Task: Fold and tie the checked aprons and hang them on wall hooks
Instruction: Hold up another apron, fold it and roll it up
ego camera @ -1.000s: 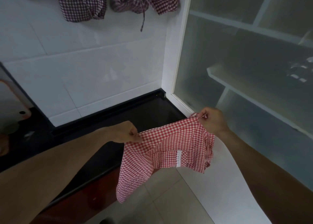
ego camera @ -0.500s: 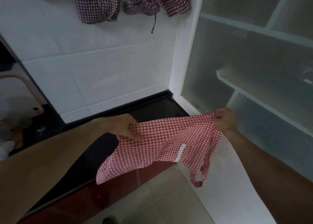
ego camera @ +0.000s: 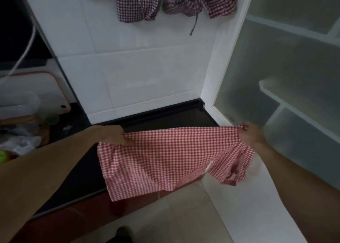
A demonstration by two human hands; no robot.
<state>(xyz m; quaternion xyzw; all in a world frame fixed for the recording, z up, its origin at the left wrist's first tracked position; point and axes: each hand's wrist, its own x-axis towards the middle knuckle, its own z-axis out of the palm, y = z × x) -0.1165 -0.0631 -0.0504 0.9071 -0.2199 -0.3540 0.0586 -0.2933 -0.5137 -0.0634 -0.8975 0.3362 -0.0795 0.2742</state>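
A red checked apron (ego camera: pixel 165 160) is held stretched above the black counter edge (ego camera: pixel 165 117), its top hem pinched at one end by the left hand (ego camera: pixel 114 135) and at the other by the right hand (ego camera: pixel 252 134). Two tied aprons (ego camera: pixel 138 5) are hung on the white tiled wall (ego camera: pixel 138 73) above, well apart.
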